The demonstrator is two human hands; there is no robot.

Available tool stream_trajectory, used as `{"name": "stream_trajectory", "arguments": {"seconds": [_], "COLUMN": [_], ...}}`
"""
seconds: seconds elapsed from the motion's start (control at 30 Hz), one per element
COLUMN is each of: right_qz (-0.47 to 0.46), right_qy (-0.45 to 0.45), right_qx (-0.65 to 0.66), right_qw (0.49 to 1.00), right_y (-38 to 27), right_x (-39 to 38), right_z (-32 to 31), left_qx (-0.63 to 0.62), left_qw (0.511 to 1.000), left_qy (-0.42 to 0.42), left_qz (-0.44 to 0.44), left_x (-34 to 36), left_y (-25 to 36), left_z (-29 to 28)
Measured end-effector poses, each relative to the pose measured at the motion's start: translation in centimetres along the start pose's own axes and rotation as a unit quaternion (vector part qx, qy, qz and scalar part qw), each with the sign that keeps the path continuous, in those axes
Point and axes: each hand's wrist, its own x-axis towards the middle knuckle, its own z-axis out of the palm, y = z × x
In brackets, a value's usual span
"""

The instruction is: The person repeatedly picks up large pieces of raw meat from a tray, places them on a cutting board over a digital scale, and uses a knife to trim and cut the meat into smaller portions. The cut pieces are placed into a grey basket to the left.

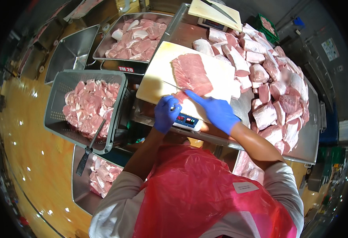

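A large flat slab of pink meat (191, 73) lies on the white cutting board (154, 79). My right hand (221, 111), in a blue glove, is closed, with its index finger stretched forward in line with a thin knife blade (173, 85). The blade points left across the slab's near left corner; its handle is hidden under the hand. At the board's near edge, my left hand (167, 113), also blue-gloved, is curled into a fist beside a small meat flap (180, 96). What the fist holds is hard to make out. A digital scale display (187, 121) sits just below the hands.
Many meat chunks (267, 79) pile up on the metal table at right. A grey crate (49, 107) of trimmings, with a sharpening steel (82, 163) against it, and a steel tub (102, 47) of meat stand left. Another knife (221, 12) lies on the far board.
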Motion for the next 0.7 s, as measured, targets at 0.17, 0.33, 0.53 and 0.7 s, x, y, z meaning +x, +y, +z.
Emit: {"name": "stream_trajectory", "arguments": {"seconds": [0.17,0.33,0.53,0.7], "right_qz": [-0.028,0.039,0.039,-0.013], "right_qy": [0.008,-0.169,-0.045,0.101], "right_qx": [0.009,-0.103,-0.02,0.11], "right_qw": [1.0,0.979,0.998,0.989], "right_y": [3.4,8.7,10.1,3.1], "right_x": [0.5,-8.3,-10.7,-3.9], "right_z": [3.3,-1.1,0.3,1.7], "left_qx": [0.018,0.05,0.056,0.147], "left_qw": [0.998,0.995,0.991,0.983], "left_qy": [-0.017,-0.026,0.067,-0.095], "left_qz": [-0.058,-0.083,-0.102,-0.061], "left_x": [1.0,0.3,1.5,4.0], "left_y": [-0.3,0.9,2.3,1.4], "left_z": [0.0,-2.2,-8.8,-7.2]}}
